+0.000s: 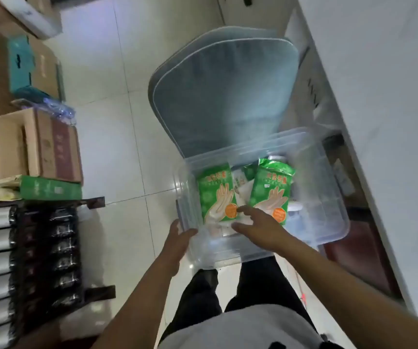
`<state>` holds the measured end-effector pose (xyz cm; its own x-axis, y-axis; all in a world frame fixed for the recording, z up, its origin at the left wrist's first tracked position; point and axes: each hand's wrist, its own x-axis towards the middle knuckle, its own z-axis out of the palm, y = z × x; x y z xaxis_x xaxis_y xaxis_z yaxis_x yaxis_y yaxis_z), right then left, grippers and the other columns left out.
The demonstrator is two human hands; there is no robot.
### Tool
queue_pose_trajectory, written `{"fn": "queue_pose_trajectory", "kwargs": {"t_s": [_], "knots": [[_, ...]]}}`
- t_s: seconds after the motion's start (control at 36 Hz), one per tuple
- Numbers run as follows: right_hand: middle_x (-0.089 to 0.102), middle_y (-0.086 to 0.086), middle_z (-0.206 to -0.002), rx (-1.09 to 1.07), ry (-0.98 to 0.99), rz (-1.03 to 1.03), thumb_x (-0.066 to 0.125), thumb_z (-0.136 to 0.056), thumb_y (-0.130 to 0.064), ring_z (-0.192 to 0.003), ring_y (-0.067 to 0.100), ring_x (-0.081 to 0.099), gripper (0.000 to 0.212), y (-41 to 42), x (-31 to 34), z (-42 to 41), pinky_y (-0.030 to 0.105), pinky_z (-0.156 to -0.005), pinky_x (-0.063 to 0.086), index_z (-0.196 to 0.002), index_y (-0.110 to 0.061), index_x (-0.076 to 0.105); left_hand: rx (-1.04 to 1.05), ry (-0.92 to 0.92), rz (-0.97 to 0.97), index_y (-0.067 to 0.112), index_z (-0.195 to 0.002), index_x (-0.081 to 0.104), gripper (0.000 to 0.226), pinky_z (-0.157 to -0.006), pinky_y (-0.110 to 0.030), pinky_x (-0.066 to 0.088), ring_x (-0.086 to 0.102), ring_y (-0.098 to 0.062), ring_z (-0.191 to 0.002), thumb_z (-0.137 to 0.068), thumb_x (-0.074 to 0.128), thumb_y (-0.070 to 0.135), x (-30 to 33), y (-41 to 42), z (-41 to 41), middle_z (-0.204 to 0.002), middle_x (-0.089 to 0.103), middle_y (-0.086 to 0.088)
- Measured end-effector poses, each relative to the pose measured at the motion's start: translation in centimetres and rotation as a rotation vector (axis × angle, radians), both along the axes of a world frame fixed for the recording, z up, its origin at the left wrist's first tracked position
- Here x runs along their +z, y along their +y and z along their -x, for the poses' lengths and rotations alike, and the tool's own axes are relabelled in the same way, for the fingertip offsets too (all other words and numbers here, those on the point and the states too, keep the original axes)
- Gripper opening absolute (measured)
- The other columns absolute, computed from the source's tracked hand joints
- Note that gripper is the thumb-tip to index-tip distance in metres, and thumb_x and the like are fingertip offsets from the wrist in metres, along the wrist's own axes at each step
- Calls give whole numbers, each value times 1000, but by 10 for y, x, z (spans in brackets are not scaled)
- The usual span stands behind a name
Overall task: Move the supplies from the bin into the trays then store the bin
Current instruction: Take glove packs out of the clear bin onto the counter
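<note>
Clear bin (328, 222) sat on the chair seat (225, 96) holding two green glove packs (216, 195), left hand (177, 244) gripped its near-left rim, right hand (258, 224) reached in with loosely spread fingers touching the packs, holding nothing.

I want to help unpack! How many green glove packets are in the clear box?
2 show fully: one green packet on the left of the clear bin, another on the right. A green corner peeks between them, so more may be hidden.
</note>
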<state>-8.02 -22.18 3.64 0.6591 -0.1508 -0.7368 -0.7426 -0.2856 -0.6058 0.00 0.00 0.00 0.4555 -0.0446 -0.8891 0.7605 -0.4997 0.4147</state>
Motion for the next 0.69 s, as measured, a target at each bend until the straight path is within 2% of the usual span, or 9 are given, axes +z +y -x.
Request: {"fn": "queue_pose_trajectory", "kwargs": {"t_s": [0.08,0.14,0.25,0.31,0.42,0.47,0.53,0.61,0.69], "knots": [[57,11,-136,-18,92,-26,66,-88,-35,-112,24,55,49,-20,-39,-30,32,-89,43,-131,-16,55,34,-32,-53,26,-146,35,64,-88,-30,43,53,-17,-114,-90,66,21,-7,-16,3,-149,46,-3],[56,14,-134,-111,165,-64,68,-88,-30,-112,29,56,53,-30,-65,-48,33,-89,44,-134,-9,53,71,-40,-97,26,-151,31,71,-102,-38,43,50,-24,-125,-89,66,20,-10,-23,10,-148,46,-4],[60,13,-101,-335,293,-133,66,-89,-20,-74,22,53,32,-42,-110,-72,29,-62,42,-116,-4,59,102,-74,-163,30,-153,28,74,-99,-34,42,47,-25,-130,-89,66,20,-13,-33,19,-150,43,-4],[58,17,-103,-414,346,-187,65,-90,-22,-78,23,53,25,-43,-128,-82,31,-67,43,-109,-6,57,98,-92,-182,31,-152,28,75,-104,-36,41,45,-24,-133,-89,67,21,-17,-34,24,-151,42,-2],[58,22,-123,-403,370,-212,64,-91,-28,-105,35,59,48,-35,-155,-98,42,-83,50,-131,-6,50,136,-110,-202,33,-153,25,77,-109,-35,37,39,-20,-138,-89,66,22,-24,-32,32,-153,39,3],[58,19,-125,-362,388,-209,64,-90,-28,-113,39,57,48,-28,-166,-106,44,-88,49,-130,-6,50,168,-115,-216,35,-153,26,76,-109,-36,37,40,-20,-137,-88,65,24,-27,-30,34,-153,40,4],[59,16,-120,-356,381,-178,65,-90,-23,-111,35,57,43,-19,-174,-114,44,-92,48,-126,-1,54,179,-118,-241,36,-151,29,74,-104,-35,40,45,-20,-133,-87,63,25,-29,-28,38,-150,44,4],[61,19,-106,-367,373,-100,64,-90,-15,-94,29,58,31,-10,-180,-121,40,-85,51,-114,4,61,193,-116,-250,41,-148,32,70,-95,-30,39,48,-19,-128,-87,62,27,-29,-26,43,-146,47,4],[64,19,-103,-363,399,-110,62,-92,-9,-84,26,61,7,-6,-179,-122,43,-83,57,-86,-5,62,191,-114,-227,42,-147,33,69,-97,-32,41,47,-18,-128,-87,62,26,-28,-22,49,-147,46,3]]}}
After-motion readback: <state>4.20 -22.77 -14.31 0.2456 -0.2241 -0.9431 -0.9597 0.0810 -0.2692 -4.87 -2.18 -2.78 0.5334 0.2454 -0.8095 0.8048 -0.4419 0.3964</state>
